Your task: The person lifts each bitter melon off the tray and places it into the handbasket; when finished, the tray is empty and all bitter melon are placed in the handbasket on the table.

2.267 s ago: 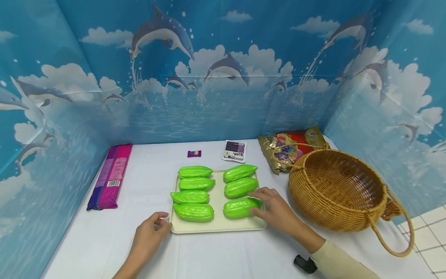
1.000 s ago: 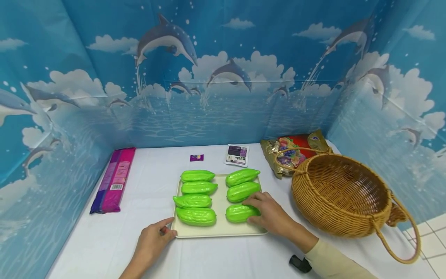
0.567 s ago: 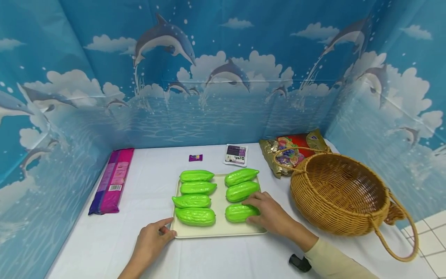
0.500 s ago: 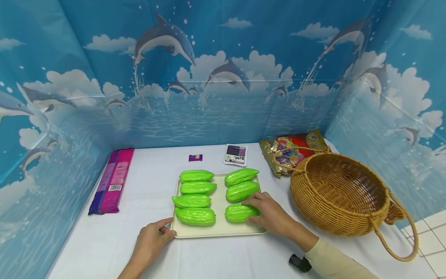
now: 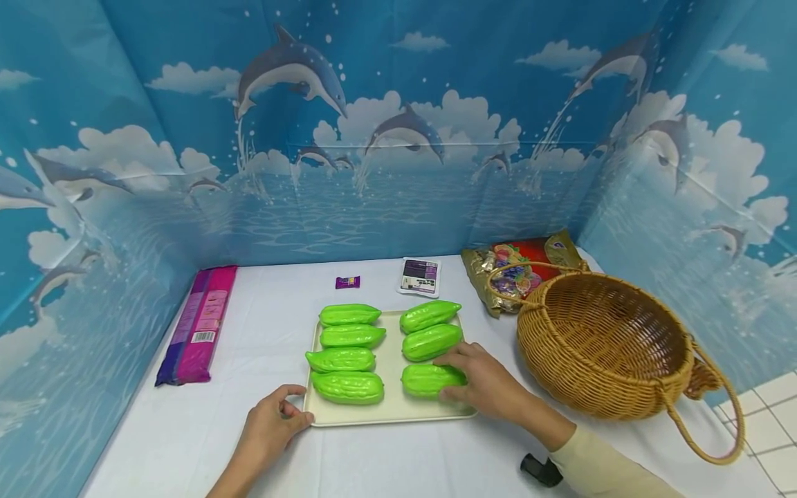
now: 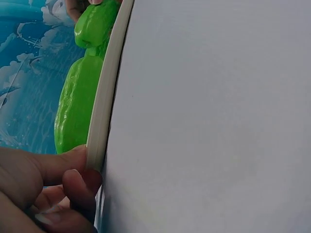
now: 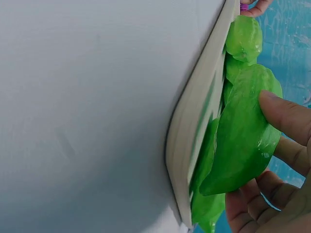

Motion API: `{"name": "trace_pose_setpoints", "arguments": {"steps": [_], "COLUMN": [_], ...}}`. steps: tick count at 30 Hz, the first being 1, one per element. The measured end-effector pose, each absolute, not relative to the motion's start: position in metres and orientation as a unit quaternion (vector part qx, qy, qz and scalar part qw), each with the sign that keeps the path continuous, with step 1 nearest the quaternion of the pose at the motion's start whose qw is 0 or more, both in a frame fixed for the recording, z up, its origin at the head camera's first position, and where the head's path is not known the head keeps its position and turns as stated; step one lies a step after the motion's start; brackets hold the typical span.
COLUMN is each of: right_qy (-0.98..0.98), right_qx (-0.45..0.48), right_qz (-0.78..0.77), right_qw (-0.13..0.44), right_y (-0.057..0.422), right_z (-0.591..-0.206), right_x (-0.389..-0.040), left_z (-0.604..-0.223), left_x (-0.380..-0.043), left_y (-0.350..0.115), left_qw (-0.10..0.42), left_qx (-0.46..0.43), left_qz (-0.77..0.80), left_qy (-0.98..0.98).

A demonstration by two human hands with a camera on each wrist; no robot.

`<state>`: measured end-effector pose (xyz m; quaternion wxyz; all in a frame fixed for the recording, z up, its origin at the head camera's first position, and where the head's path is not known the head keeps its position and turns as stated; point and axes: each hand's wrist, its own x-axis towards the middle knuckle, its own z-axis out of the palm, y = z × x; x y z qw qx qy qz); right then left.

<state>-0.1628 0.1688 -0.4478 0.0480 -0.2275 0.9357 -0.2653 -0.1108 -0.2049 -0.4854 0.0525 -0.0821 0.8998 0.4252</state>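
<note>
Shiny green bitter melons lie in two columns on a cream tray (image 5: 392,415): several on the left, three on the right. My right hand (image 5: 486,384) holds the nearest bitter melon (image 5: 429,380) of the right column, thumb on its near side and fingers on its far side. In the right wrist view this melon (image 7: 248,131) stands tilted above the tray rim (image 7: 182,141). My left hand (image 5: 268,429) pinches the tray's front left corner; in the left wrist view the thumb touches the rim (image 6: 104,92). The nearest left melon (image 5: 347,387) lies close to that hand.
A wicker basket (image 5: 585,387) with raised handles stands right of the tray. Behind lie a gold and red candy bag (image 5: 498,273), a white and purple packet (image 5: 419,285) and a small purple wrapper (image 5: 347,282). A pink packet (image 5: 198,325) lies left, a black object (image 5: 540,470) front right.
My right hand has closed in on the nearest right melon, from loosely beside it to gripping it. The left hand stays at the tray corner. The view has tilted slightly upward.
</note>
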Motion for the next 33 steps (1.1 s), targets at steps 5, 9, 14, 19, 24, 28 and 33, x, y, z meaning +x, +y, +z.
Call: {"name": "trace_pose_setpoints", "arguments": {"steps": [5, 9, 14, 19, 24, 28, 33], "right_qy": [0.935, 0.934, 0.936, 0.938, 0.937, 0.934, 0.934], "right_qx": [-0.232, -0.237, -0.234, -0.229, -0.233, -0.237, -0.234], "right_qz": [-0.266, -0.266, -0.260, -0.255, -0.254, -0.259, -0.266], "right_qw": [0.043, 0.038, 0.041, 0.059, 0.062, 0.059, 0.053], "right_y": [0.171, 0.173, 0.175, 0.176, 0.178, 0.181, 0.186], "right_z": [-0.442, -0.436, -0.426, -0.415, -0.404, -0.395, -0.380], "right_x": [-0.161, -0.160, -0.158, -0.158, -0.157, -0.155, -0.151], "left_z": [-0.486, -0.486, -0.486, -0.486, -0.486, -0.486, -0.487], "left_x": [-0.112, -0.113, -0.113, -0.113, -0.113, -0.113, -0.112], "left_y": [-0.206, -0.206, -0.205, -0.204, -0.204, -0.204, -0.204], "left_qw": [0.057, 0.062, 0.062, 0.055, 0.046, 0.044, 0.046], "left_qx": [-0.087, -0.092, -0.095, -0.090, -0.087, -0.086, -0.088], "left_qz": [0.433, 0.431, 0.432, 0.437, 0.441, 0.441, 0.444], "left_qy": [0.895, 0.896, 0.894, 0.893, 0.892, 0.892, 0.890]}}
